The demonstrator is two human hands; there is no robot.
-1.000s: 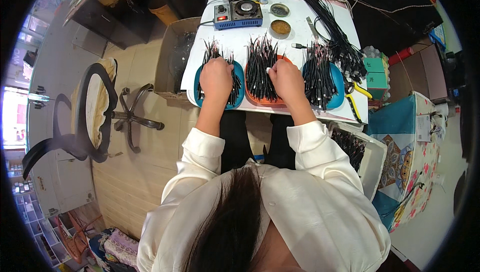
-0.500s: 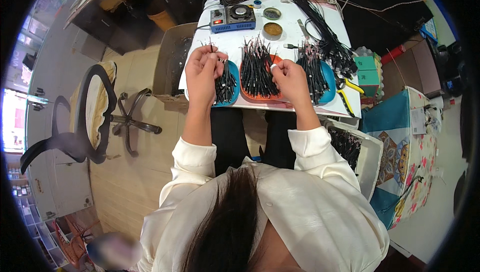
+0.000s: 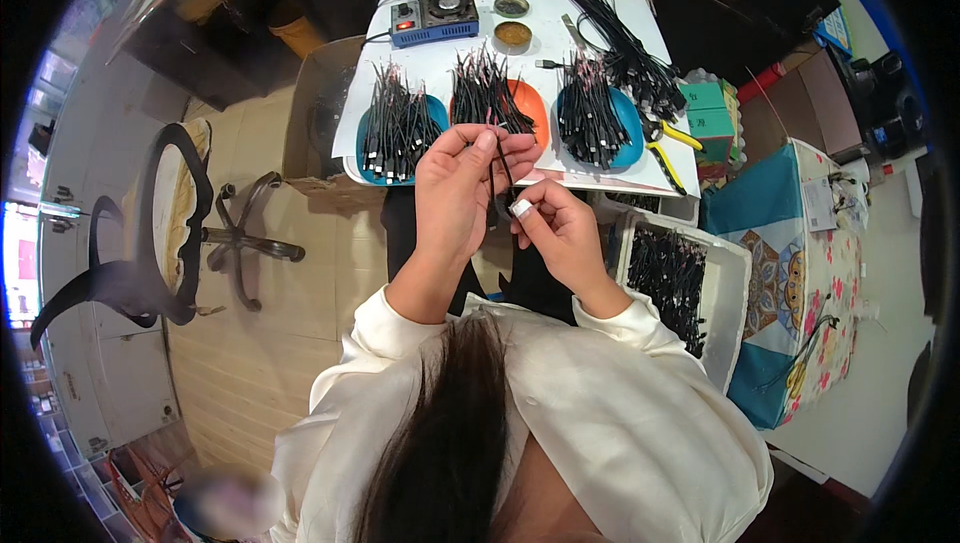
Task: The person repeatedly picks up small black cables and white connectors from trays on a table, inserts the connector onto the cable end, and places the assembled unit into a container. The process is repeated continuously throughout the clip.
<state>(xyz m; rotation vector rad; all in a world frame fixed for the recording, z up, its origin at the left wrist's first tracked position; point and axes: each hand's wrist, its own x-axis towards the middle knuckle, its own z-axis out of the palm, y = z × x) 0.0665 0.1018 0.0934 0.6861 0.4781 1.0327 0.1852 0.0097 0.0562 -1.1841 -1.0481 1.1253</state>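
Between my two hands runs a short black cable (image 3: 505,168), held upright over the front edge of the table. My left hand (image 3: 455,188) pinches its upper end between thumb and fingers. Lower down, my right hand (image 3: 562,233) grips the same cable; a white wrap covers its thumb tip. Just beyond my hands stand three trays heaped with black cable pieces with thin wire ends: a blue tray (image 3: 437,111) on the left, an orange tray (image 3: 537,108) in the middle and another blue tray (image 3: 632,141) on the right. My left hand partly hides the orange tray.
Farther back are a blue solder pot (image 3: 432,25), a tin of amber material (image 3: 513,36) and a long black cable bundle (image 3: 625,43). Yellow-handled pliers (image 3: 665,168) lie at the table's right edge. A white bin (image 3: 735,278) of cables is at my right, a cardboard box (image 3: 305,133) left.
Both hands have come back from the trays and together in front of the table, with the black cable now stretched between them. The view has shifted slightly.
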